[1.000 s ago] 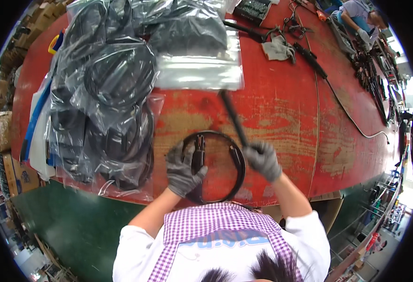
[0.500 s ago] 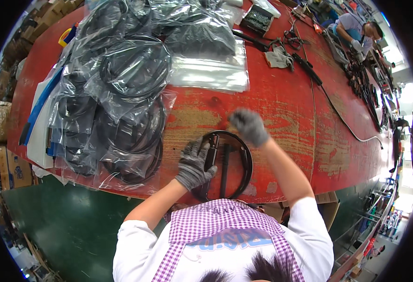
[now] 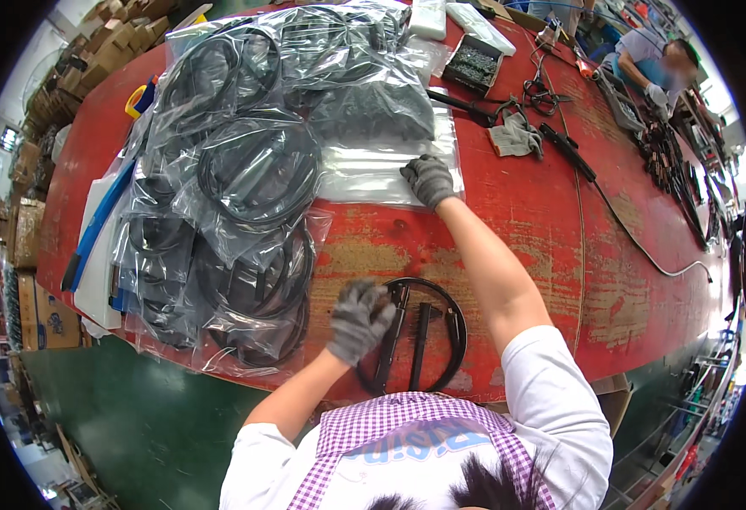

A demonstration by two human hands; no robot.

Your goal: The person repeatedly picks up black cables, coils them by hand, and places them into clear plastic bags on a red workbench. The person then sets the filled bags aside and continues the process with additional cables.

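On the red table in front of me lies a coiled black hose (image 3: 460, 342) with straight black tube pieces (image 3: 418, 344) inside the loop. My left hand (image 3: 360, 321), in a grey knitted glove, is over the coil's left edge; motion smears its fingers. Farther off, my right hand (image 3: 431, 180), gloved alike, touches a stack of clear plastic bags (image 3: 364, 183). Its fingers are curled in, and whether they pinch a bag is hidden. To the left are several bagged black hose coils (image 3: 258, 174), piled up.
Beyond the bags stand a box of small parts (image 3: 473, 66), scissors (image 3: 545, 98) and a loose glove (image 3: 516, 136). A black handle with a cable (image 3: 570, 151) lies to the right. A tape roll (image 3: 140, 99) sits far left. Another person (image 3: 645, 64) works at the far right.
My right hand has moved from above the coil forward to the plastic bags. The left hand has shifted slightly at the coil's left edge. The view has tilted a little.
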